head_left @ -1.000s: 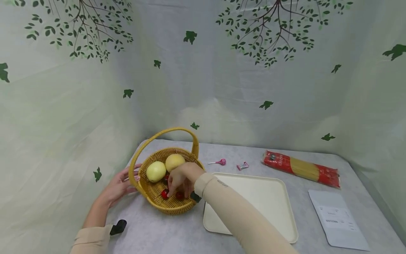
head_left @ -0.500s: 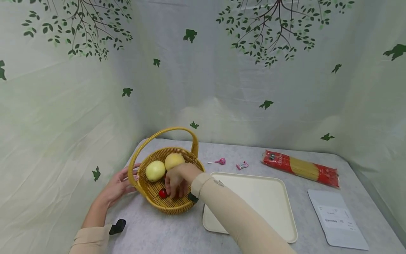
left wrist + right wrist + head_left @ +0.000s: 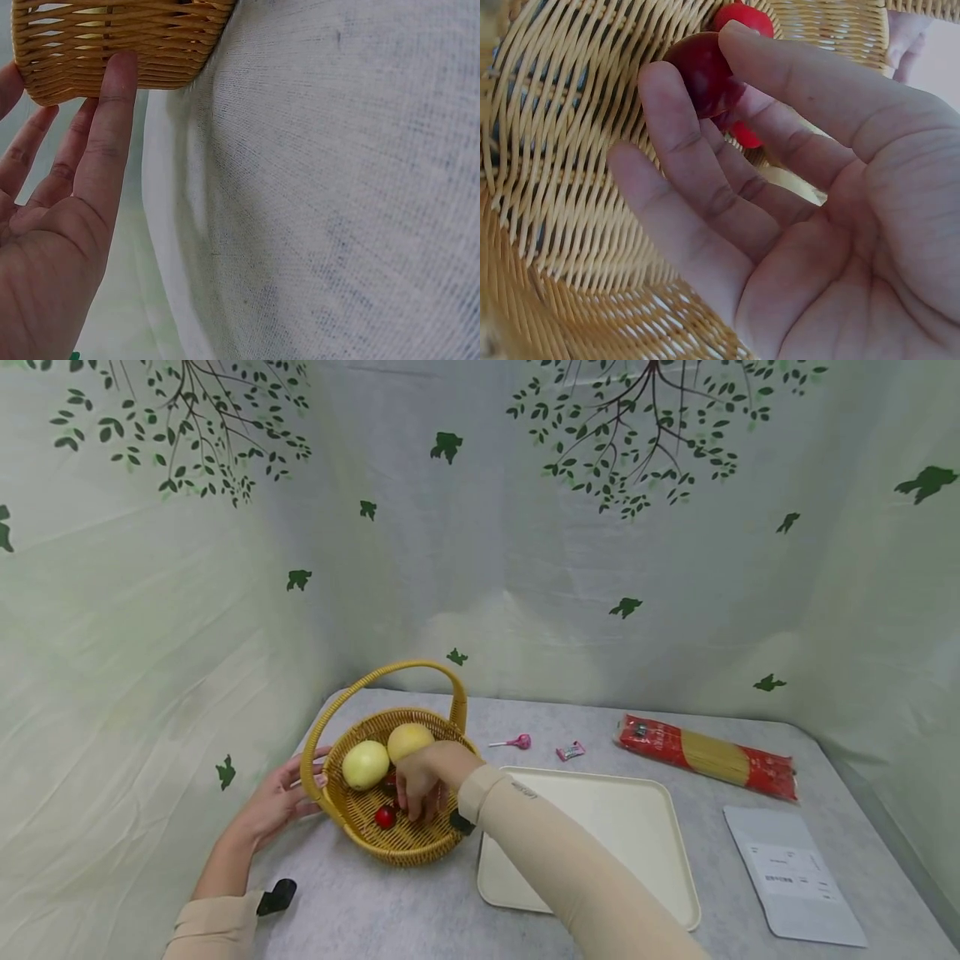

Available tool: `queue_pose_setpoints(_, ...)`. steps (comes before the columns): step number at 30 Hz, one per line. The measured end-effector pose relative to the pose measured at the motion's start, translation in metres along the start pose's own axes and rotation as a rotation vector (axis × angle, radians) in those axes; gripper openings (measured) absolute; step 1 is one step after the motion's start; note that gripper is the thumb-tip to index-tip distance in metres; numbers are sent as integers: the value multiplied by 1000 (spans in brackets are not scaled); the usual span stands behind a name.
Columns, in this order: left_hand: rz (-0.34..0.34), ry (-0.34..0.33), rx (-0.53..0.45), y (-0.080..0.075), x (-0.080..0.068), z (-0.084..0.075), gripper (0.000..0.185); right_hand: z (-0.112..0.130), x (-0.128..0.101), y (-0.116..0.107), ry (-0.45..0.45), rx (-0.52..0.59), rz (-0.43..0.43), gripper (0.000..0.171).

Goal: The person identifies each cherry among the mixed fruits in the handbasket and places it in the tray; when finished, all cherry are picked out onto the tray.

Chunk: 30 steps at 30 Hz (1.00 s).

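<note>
Two fingers of my right hand (image 3: 810, 225) pinch a red cherry (image 3: 701, 71) inside the basket (image 3: 390, 843); my left hand (image 3: 273, 797), fingers straight, steadies its rim. Picking-up step, I judge; next, lift it clear without squeezing.

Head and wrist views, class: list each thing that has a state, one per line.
Basket: upright, handle raised, holding fruit.
Dark red fruit: pinched by the right hand.
Left hand: fingers straight, touching the basket's outer wall.
Tray: flat, nothing on it.
Spaghetti packet: lying flat, sealed.
</note>
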<state>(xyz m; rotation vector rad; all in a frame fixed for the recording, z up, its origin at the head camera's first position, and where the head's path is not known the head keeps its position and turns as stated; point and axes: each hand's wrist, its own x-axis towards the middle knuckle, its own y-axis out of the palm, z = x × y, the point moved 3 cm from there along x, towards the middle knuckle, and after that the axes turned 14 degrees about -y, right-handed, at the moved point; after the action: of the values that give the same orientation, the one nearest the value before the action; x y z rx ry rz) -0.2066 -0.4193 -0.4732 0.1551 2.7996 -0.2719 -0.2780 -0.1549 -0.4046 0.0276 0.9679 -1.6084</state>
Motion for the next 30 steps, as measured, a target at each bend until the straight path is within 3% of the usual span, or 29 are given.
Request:
queue_pose_setpoints(4,2,0,5,0,1,1,65,-6,-2,-2,-39,-56,-34,10)
queue_pose_setpoints(11,4,-2,1,0,1,1,65,-11,-8,-8,-59,-34,-31,12)
queue_pose_setpoints(21,15,13,-16,0,2,0,65,-15,-24,-20,-89,-144,-80,9)
queue_pose_setpoints(30,31,33,-15,0,4,4,64,-24,-37,-23,-119,-113,-117,12)
